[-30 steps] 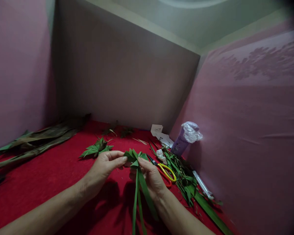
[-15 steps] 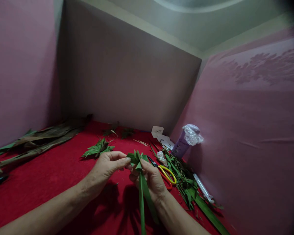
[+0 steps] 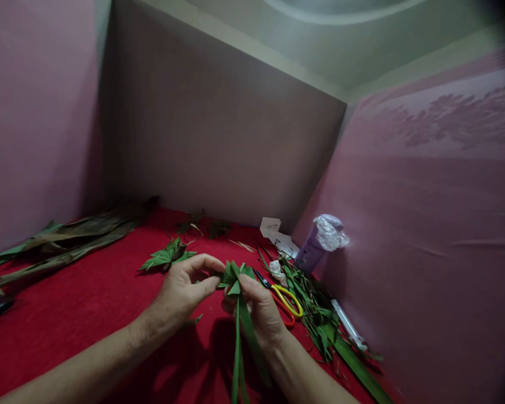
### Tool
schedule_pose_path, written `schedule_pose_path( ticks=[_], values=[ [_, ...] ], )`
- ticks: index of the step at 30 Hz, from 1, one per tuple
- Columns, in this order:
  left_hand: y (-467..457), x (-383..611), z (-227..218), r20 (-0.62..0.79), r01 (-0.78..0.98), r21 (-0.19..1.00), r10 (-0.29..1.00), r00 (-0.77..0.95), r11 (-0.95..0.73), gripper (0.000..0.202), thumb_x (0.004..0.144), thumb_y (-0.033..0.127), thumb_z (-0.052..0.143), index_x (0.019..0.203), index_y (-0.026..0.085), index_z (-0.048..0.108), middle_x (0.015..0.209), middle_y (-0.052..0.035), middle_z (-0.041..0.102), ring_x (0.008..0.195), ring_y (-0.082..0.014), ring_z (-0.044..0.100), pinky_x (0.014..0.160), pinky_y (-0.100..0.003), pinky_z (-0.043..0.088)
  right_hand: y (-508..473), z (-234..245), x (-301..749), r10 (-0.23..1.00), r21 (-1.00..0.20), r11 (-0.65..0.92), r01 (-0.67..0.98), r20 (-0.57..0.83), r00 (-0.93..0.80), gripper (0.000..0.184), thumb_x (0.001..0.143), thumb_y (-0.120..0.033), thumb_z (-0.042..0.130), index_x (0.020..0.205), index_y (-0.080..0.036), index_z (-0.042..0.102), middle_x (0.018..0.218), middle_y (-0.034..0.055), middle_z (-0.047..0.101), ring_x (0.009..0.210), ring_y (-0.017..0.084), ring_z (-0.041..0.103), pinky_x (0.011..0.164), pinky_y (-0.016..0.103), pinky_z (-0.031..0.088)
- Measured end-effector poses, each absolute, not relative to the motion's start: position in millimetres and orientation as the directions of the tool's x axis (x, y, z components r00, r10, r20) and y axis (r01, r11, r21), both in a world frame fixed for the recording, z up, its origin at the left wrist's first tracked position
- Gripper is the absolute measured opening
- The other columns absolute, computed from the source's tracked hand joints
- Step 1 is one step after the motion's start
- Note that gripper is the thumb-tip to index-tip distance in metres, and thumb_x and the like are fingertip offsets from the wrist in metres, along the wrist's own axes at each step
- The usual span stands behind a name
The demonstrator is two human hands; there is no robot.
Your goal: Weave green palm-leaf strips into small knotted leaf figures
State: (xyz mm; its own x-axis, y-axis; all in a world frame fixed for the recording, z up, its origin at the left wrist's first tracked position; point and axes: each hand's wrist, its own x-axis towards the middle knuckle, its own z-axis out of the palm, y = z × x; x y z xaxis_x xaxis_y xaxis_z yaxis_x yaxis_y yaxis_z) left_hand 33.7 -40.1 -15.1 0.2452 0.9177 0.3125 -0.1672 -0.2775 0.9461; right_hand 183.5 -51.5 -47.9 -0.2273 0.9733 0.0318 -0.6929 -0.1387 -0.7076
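Red cloth (image 3: 109, 303) below grip. Right hand (image 3: 261, 311) pinching folded green leaf-strip piece (image 3: 234, 275), tails hanging. Left hand (image 3: 183, 292) beside its left edge, thumb and forefinger parted; contact unclear. Piece likely light, springy, easily split; best held at folded centre. Purple canister (image 3: 309, 255) beyond grip, rightward: lettering illegible from here. White papers (image 3: 284, 242) alongside, marks unreadable.

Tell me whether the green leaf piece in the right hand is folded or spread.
Folded at the top: the leaf piece shows short overlapping flaps by the right hand; its long strips hang loose below.
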Motion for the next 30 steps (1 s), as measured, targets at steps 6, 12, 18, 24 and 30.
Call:
schedule_pose_path(
  ticks=[6, 12, 18, 24, 30],
  values=[
    [-41.1, 33.5, -7.5, 0.248, -0.112, 0.968, 0.933, 0.260, -0.226, 0.011, 0.069, 0.028, 0.065, 0.069, 0.017, 0.066, 0.064, 0.0017, 0.064, 0.063, -0.0121, 0.056, 0.063, -0.023, 0.044, -54.7, -45.7, 182.5, 0.978, -0.730, -0.107, -0.675, 0.046, -0.205, 0.014, 0.070, -0.023, 0.070, 0.076, -0.011, 0.067, 0.058, -0.0009, 0.057, 0.048, 0.007, 0.047, 0.047, 0.017, 0.036],
    [-33.2, 34.3, -19.9, 0.170, -0.219, 0.968, 0.960, 0.221, -0.121, 0.013, 0.064, 0.024, 0.070, 0.064, 0.015, 0.061, 0.057, 0.0034, 0.061, 0.055, -0.0100, 0.054, 0.055, -0.022, 0.045, -55.1, -46.8, 181.6, 0.973, -0.735, -0.119, -0.667, 0.049, -0.228, 0.016, 0.068, -0.025, 0.072, 0.070, -0.012, 0.064, 0.057, -0.0010, 0.057, 0.047, 0.006, 0.046, 0.047, 0.017, 0.036],
    [-27.6, 33.4, -22.7, 0.183, -0.259, 0.956, 0.970, 0.160, -0.138, 0.022, 0.058, 0.017, 0.071, 0.068, 0.018, 0.051, 0.054, 0.0068, 0.058, 0.051, -0.0096, 0.054, 0.050, -0.020, 0.044, -51.1, -46.3, 182.4, 0.997, -0.872, -0.002, -0.490, 0.039, -0.073, 0.024, 0.064, -0.031, 0.073, 0.062, -0.013, 0.057, 0.053, -0.0033, 0.052, 0.045, 0.007, 0.042, 0.048, 0.019, 0.034],
    [-34.0, 27.3, -4.0, 0.241, -0.024, 0.970, 0.957, 0.163, -0.240, 0.026, 0.070, 0.032, 0.064, 0.091, 0.017, 0.062, 0.092, -0.0038, 0.067, 0.085, -0.0175, 0.061, 0.072, -0.026, 0.047, -50.5, -44.1, 185.8, 0.970, -0.967, 0.240, -0.085, 0.242, -0.011, 0.026, 0.069, -0.033, 0.066, 0.057, -0.015, 0.051, 0.053, -0.0050, 0.044, 0.050, 0.007, 0.035, 0.050, 0.020, 0.028],
    [-23.7, 24.0, -16.7, 0.062, 0.068, 0.992, 0.888, 0.456, -0.104, 0.016, 0.063, 0.031, 0.071, 0.068, 0.015, 0.068, 0.059, 0.0002, 0.065, 0.057, -0.0137, 0.058, 0.056, -0.024, 0.043, -61.0, -39.3, 184.6, 0.895, -0.846, 0.441, 0.299, 0.439, -0.078, 0.022, 0.077, -0.024, 0.056, 0.058, -0.016, 0.051, 0.056, -0.0046, 0.041, 0.055, 0.009, 0.035, 0.053, 0.021, 0.029]
  ],
)
